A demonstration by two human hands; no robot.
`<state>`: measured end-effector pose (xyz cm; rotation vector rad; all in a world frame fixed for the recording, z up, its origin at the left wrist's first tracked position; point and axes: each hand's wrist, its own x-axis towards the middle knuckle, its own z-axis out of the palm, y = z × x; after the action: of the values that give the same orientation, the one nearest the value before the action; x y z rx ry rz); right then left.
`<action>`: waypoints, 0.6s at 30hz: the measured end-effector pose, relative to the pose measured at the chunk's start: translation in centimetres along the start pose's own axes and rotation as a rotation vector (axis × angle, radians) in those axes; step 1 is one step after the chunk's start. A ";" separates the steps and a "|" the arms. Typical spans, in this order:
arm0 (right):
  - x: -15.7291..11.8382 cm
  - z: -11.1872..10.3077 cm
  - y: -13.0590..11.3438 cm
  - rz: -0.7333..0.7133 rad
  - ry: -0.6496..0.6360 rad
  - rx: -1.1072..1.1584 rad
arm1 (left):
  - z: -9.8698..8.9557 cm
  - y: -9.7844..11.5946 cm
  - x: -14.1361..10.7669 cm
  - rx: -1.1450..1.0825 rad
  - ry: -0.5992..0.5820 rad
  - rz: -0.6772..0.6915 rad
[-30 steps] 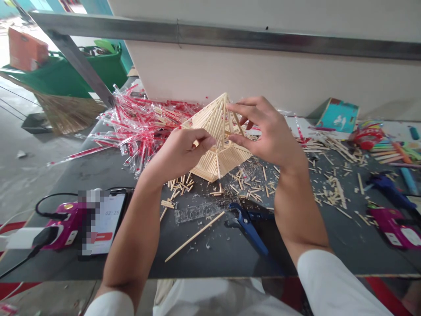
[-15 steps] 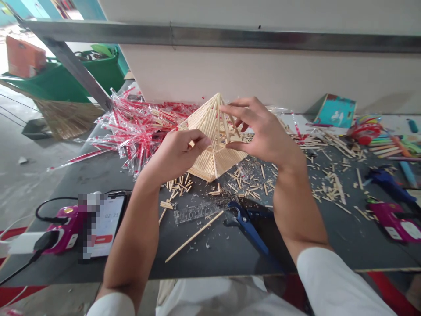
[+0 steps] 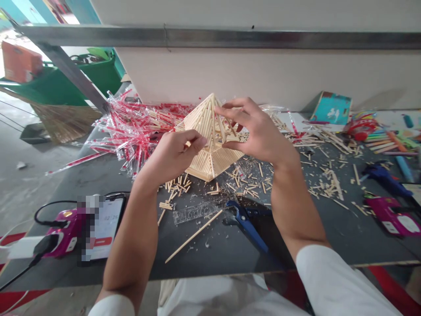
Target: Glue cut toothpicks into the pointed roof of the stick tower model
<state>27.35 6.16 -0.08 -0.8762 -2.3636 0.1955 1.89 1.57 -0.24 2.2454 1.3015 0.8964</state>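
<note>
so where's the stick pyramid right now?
Head view, near the centre: the stick pyramid is between the left hand and right hand, with red-and-clear wrappers to its left and short stick pieces in front.

- Washed-out brightness at the upper left; softer light elsewhere.
- Faint shadow on the smooth off-white wall (image 3: 230, 79), right of the turquoise flat-sided block (image 3: 333, 109).
- Square pixelation along the black-edged rectangular phone (image 3: 110, 221).
- Edges stretched, slightly blurred.
</note>
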 end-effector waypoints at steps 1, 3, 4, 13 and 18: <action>0.0 0.0 0.0 -0.005 0.002 0.000 | 0.0 0.1 0.0 -0.002 0.013 0.007; -0.1 0.1 0.0 -0.008 0.004 0.000 | 0.2 0.3 0.0 -0.016 0.052 0.013; -0.1 0.1 0.0 -0.003 0.001 -0.001 | 0.4 0.5 0.0 -0.025 0.076 0.012; -0.2 0.1 -0.1 0.004 -0.003 -0.027 | 2.6 1.3 0.2 0.044 0.163 0.063; -0.3 0.0 -0.2 -0.008 -0.008 -0.006 | 3.4 1.2 0.3 0.112 0.221 0.069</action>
<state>27.38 5.85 -0.16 -0.8705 -2.3761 0.1892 5.12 1.18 -1.78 2.3426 1.4072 1.1517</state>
